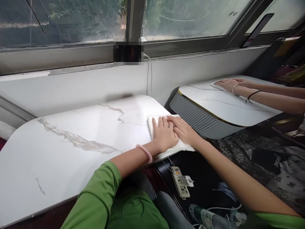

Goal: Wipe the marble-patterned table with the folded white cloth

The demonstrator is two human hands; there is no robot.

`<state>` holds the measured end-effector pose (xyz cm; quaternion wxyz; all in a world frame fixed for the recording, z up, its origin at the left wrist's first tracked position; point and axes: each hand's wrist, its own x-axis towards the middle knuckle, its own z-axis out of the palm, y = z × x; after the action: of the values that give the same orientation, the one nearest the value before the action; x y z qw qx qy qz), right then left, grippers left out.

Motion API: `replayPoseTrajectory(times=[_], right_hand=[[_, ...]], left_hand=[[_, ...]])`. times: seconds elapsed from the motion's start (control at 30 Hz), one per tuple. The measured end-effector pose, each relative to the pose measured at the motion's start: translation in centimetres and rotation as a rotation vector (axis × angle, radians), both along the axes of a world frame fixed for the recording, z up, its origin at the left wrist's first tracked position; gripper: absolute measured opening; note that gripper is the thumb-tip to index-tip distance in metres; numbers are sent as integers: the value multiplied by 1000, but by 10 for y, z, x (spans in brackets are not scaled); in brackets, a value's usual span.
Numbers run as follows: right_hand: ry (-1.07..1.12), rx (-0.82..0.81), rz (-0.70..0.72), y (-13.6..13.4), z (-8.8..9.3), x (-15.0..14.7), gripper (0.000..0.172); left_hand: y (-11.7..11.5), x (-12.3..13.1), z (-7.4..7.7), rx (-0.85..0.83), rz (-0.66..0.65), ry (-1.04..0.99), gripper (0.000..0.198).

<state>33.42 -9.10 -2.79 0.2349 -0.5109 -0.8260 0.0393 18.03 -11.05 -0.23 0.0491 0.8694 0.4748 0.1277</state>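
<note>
Foliage was seen through window panes (85,22), below which a white wall (95,82) was crossed by a thin white cable (152,76). In front of the wall a white tabletop (64,168) was set, its surface marked by grey marble-like veins. A white cloth (175,149) was laid at its right end, near the edge on the person's side, and was covered in large part by both hands.

The left hand (165,135) was pressed flat on the cloth, its fingers stretched forward and slightly spread. The right hand (186,130) was laid flat just beside it, angled across so that the fingers of the two were brought into contact. A pink beaded bracelet (145,153) was worn on the left wrist, and the left arm was covered by a green sleeve (97,190).

Below the edge, a power strip (178,181) and a plastic bottle (207,218) were seen. To the right, a second table (214,98) was edged with a gold-coloured trim (202,106); on it another cloth (220,88) was held down by another person's hands (228,84).
</note>
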Motion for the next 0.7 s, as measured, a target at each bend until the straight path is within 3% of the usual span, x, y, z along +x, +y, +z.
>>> replayPoseTrajectory(times=[0.3,0.7], right_hand=[[79,37,85,60,0,-25,40],[55,31,109,198,1,-64,33]], left_hand=[[43,-18,0,8,162,7,53],[171,-43,-2,-25,315,5,53]])
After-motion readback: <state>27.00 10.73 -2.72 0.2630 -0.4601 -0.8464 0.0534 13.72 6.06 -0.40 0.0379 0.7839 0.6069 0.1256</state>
